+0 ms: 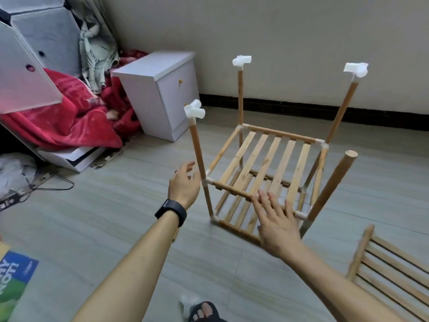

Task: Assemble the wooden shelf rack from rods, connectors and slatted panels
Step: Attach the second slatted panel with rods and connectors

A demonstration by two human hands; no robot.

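The half-built wooden rack [267, 163] stands on the floor with two slatted tiers. Four upright rods rise from its top tier. Three of them carry white connectors: front left [194, 109], back left [241, 60], back right [356, 69]. The front right rod [334, 184] has a bare top. My left hand [184, 183] hovers just left of the front left rod, fingers loosely curled, holding nothing. In front of the rack's near rail, my right hand [276, 219] reaches out with fingers spread. A loose slatted panel [392, 268] lies at the lower right.
A white bedside cabinet [162, 89] stands left of the rack against the wall. A red blanket [69, 117] and a grey panel wardrobe [34, 43] fill the left. A printed carton [14, 280] lies at the lower left. My sandalled foot [205, 311] shows at the bottom.
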